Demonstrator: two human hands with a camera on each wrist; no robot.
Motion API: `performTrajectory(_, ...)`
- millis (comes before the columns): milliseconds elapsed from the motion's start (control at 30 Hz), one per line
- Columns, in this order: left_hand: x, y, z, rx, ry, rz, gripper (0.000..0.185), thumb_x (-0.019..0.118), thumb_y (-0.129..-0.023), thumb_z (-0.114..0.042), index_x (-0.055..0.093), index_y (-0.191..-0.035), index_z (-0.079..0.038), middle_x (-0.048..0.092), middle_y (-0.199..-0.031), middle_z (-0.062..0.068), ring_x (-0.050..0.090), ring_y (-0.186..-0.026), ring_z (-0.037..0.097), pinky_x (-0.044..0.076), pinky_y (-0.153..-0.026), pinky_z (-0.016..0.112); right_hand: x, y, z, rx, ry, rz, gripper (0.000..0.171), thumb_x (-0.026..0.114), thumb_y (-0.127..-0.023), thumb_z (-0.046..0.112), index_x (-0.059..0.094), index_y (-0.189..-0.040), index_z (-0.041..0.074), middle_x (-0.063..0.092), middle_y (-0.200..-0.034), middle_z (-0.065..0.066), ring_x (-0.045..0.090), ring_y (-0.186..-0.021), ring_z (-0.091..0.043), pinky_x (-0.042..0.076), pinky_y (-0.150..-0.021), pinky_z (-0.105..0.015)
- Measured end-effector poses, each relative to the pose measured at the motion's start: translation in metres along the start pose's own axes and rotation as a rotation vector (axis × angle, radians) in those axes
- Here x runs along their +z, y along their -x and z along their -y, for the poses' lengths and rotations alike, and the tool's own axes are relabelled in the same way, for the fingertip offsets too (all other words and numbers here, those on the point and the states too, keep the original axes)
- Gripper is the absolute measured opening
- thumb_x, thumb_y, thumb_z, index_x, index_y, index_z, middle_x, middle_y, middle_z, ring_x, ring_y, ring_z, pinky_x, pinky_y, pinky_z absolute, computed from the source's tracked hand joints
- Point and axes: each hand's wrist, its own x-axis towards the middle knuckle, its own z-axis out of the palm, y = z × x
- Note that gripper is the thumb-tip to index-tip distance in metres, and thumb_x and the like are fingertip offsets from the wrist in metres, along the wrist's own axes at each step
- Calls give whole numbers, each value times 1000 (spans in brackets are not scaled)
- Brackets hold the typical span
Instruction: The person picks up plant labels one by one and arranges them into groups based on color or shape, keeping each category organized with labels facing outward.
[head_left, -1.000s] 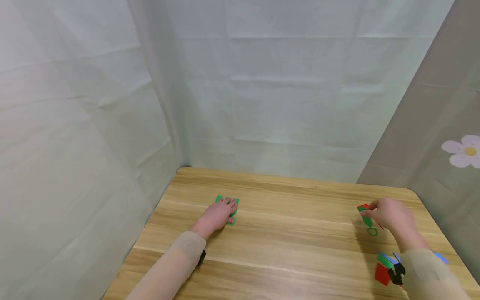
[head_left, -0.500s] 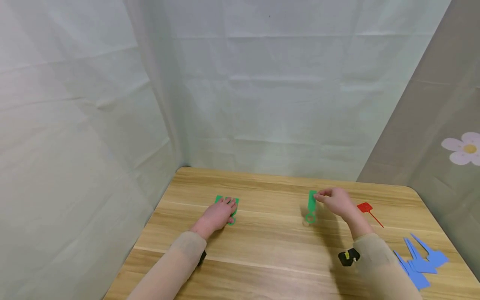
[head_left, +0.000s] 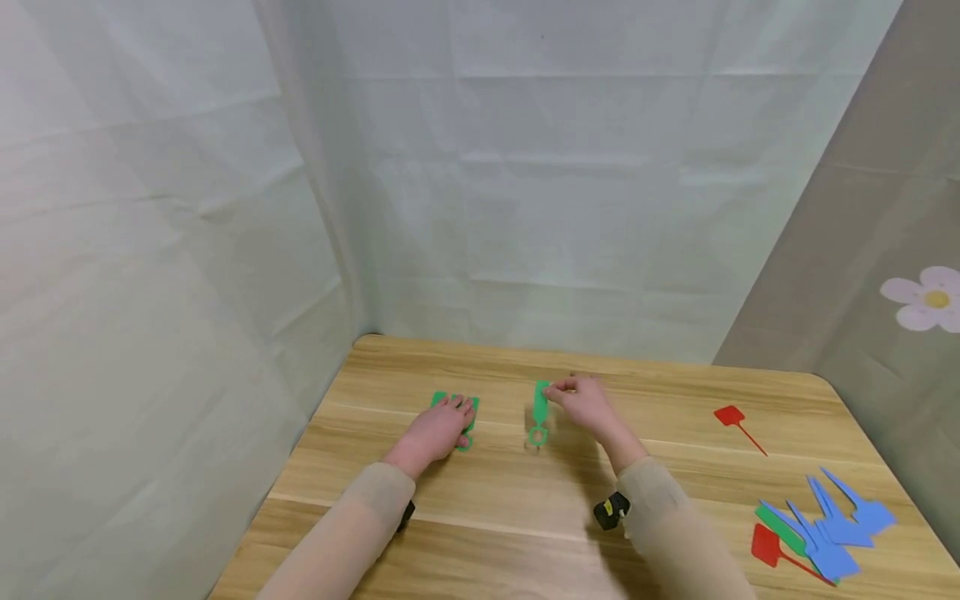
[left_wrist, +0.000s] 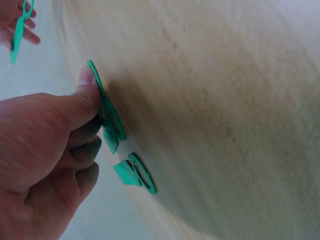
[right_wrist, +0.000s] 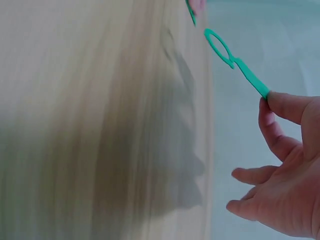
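Right hand pinches a green loop-ended tag by its flat end, dangling it just above the table beside the left hand, whose straight fingers pin the green tags flat, probably keeping the pile steady.

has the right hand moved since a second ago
Yes. The right hand, pinching a green tag, moved left across the table, away from the red tag.
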Motion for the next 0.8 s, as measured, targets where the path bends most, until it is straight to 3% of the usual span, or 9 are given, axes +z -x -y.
performTrajectory(100, -1, 0, 0, -1, -15, -3, 54, 65, -107, -19, 53, -158, -6, 48, -165, 10, 41, -155, 29, 28, -129, 43, 16, -7, 7, -22, -26, -1, 33, 64, -109, 28, 79, -114, 0, 52, -154, -32, 12, -161, -49, -2, -128, -66)
performTrajectory(300, -3, 0, -3, 6, -22, -5, 55, 66, -106, -21, 54, -157, -5, 48, -164, 12, 41, -154, 30, 29, -128, 44, 45, -16, 17, -69, 2, 3, 28, 68, -106, 28, 82, -106, 5, 62, -145, -28, 10, -160, -52, 2, -127, -70)
performTrajectory(533, -3, 0, -2, -1, -9, -2, 56, 67, -106, -25, 55, -157, -6, 49, -164, 12, 41, -154, 30, 29, -128, 44, 64, -17, 28, -47, -11, 10, 26, 71, -104, 29, 83, -102, 5, 31, -166, -35, -5, -157, -60, 8, -124, -75)
performTrajectory(800, -4, 2, -2, -12, 24, 4, 59, 70, -103, -25, 55, -157, -5, 49, -163, 13, 40, -155, 31, 29, -128, 45, 79, -24, 27, -17, -17, 0, 26, 72, -104, 28, 82, -101, 5, 21, -167, -39, -13, -156, -60, 3, -123, -76)
